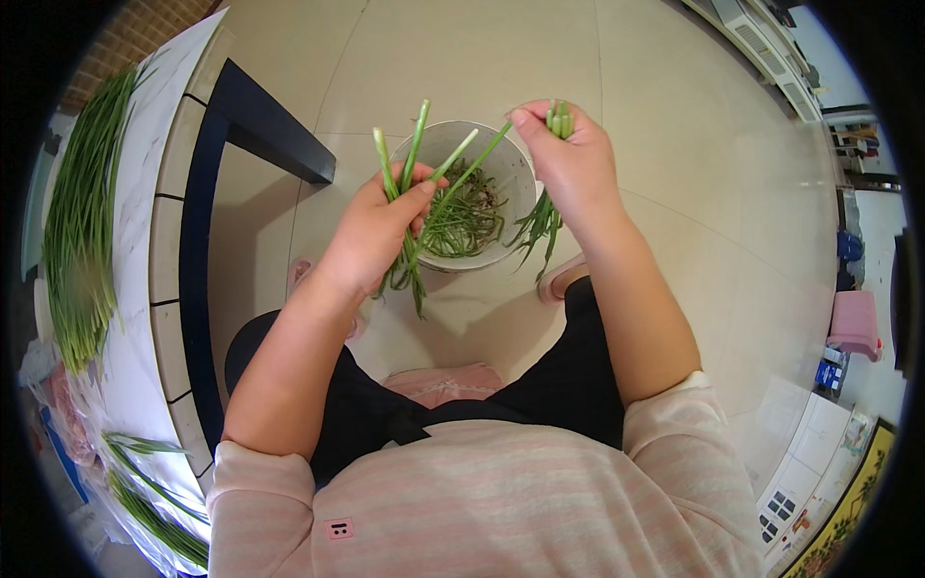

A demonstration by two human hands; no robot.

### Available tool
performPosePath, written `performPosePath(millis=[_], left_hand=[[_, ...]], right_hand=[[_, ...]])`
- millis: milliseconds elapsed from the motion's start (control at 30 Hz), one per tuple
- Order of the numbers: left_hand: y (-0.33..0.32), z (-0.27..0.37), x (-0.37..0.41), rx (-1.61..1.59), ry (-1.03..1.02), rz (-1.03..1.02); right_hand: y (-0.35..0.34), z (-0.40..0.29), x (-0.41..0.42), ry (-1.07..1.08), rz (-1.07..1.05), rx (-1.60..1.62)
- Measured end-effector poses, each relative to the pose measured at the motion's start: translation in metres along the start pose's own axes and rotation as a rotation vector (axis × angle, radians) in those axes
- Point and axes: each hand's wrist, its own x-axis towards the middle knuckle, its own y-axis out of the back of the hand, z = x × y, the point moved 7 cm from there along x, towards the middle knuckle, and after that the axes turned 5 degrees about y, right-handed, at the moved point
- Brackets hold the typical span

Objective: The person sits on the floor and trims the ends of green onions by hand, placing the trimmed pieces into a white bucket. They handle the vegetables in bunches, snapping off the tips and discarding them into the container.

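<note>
My left hand (pixel 383 224) holds a few green chive stalks (pixel 418 137), their pale cut ends pointing up and away and their leaves hanging below. My right hand (pixel 571 155) grips a small bunch of chives (pixel 560 123) in its curled fingers, leaf tips drooping beneath. Between its thumb and forefinger it also pinches the end of one stalk (pixel 477 159), which slants down to my left hand. Beneath both hands stands a whitish round bucket (pixel 517 191) on the floor. Green and brownish plant scraps (pixel 466 224) lie in it.
Left of me, a white marble-patterned tabletop (pixel 137 238) on a dark frame (pixel 199 217) bears a large pile of chives (pixel 87 231). A smaller bunch (pixel 155 520) lies on it nearer me, beside clear plastic bags (pixel 79 448). A pink stool (pixel 854 325) is far right.
</note>
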Motion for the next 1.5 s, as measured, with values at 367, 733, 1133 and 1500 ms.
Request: performPosePath(millis=[367, 733, 1133, 1500], left_hand=[[-0.005, -0.002, -0.003, -0.283, 0.127, -0.115], [-0.02, -0.005, -0.004, -0.257, 0.156, -0.231], [0.009, 0.017, 0.004, -0.318, -0.02, -0.019], [-0.025, -0.007, -0.006, -0.043, 0.146, -0.251]], right_hand=[[-0.017, 0.0, -0.006, -0.059, -0.189, 0.129], [-0.042, 0.002, -0.021, -0.129, -0.356, 0.421], [0.005, 0.008, 0.004, -0.133, 0.077, 0.593], [-0.046, 0.006, -0.022, -0.181, -0.38, 0.422]])
